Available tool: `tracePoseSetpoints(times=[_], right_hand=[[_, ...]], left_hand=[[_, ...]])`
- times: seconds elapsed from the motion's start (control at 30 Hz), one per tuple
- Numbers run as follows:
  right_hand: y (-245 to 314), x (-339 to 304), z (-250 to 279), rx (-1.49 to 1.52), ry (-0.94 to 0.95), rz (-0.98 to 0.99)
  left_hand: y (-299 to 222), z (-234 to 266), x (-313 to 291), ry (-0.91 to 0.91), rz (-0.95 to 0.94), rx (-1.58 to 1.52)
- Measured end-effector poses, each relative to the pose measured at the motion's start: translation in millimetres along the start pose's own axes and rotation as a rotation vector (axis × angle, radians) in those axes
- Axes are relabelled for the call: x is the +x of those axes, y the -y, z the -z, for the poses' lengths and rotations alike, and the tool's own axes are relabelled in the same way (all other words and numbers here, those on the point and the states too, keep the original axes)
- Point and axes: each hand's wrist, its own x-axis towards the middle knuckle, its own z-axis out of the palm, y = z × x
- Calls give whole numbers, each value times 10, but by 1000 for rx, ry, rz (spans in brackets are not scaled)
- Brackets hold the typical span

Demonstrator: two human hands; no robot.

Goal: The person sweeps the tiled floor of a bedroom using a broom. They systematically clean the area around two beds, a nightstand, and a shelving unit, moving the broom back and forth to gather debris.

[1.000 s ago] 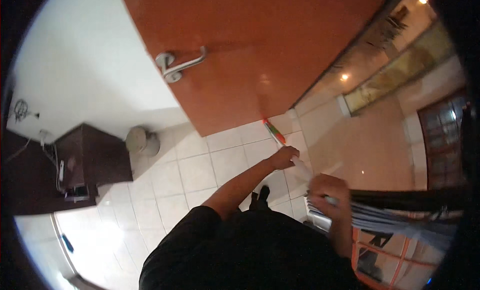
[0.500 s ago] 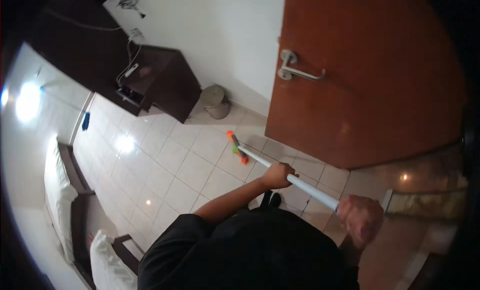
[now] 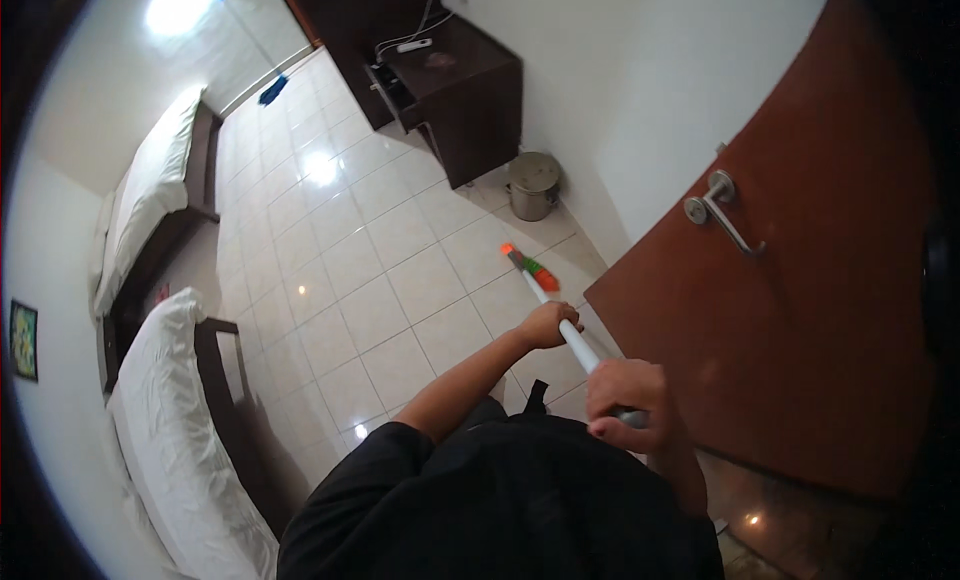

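A broom [image 3: 581,350] with a white handle slants down and away from me to the floor. Its orange and green bristles touch the tiles near the bin. My left hand [image 3: 545,326] is wrapped round the lower part of the handle. Higher up, close to my body, my right hand [image 3: 628,398] grips the handle's grey end, with the thumb laid along it.
To the right stands a brown door [image 3: 800,310] with a metal lever handle. A lidded bin [image 3: 534,188] sits by the wall, beside a dark cabinet [image 3: 475,105]. Two beds with white covers [image 3: 170,420] line the left, and a blue mop [image 3: 272,90] leans far off.
My view has turned to the right, showing more of the beds. Both hands keep hold of the broom; the right hand has come nearer the left, and the bristles have swung across the tiles.
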Motion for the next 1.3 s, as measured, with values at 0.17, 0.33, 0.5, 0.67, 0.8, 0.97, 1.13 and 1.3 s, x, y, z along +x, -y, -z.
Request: tracePoseSetpoints(times=[0.17, 0.33, 0.5, 0.67, 0.8, 0.97, 1.13, 1.3], right_hand=[[-212, -75, 49, 205, -278, 99], [172, -117, 425, -142, -417, 333], [864, 36, 621, -318, -438, 394], [652, 697, 450, -575, -439, 157], [186, 939, 389, -395, -755, 43], [-410, 1433, -114, -451, -877, -35], [-326, 2019, 130, -542, -877, 264], [-419, 2810, 450, 47, -587, 361]], left_hand=[[-105, 324, -238, 139, 58, 108], [-557, 332, 13, -157, 77, -75], [-894, 176, 225, -268, -105, -71], [-467, 276, 345, 29, -3, -210], [83, 489, 261, 119, 45, -126], [950, 1239, 96, 51, 230, 167], [806, 1741, 218, -165, 107, -46], [393, 2259, -212, -170, 251, -247]])
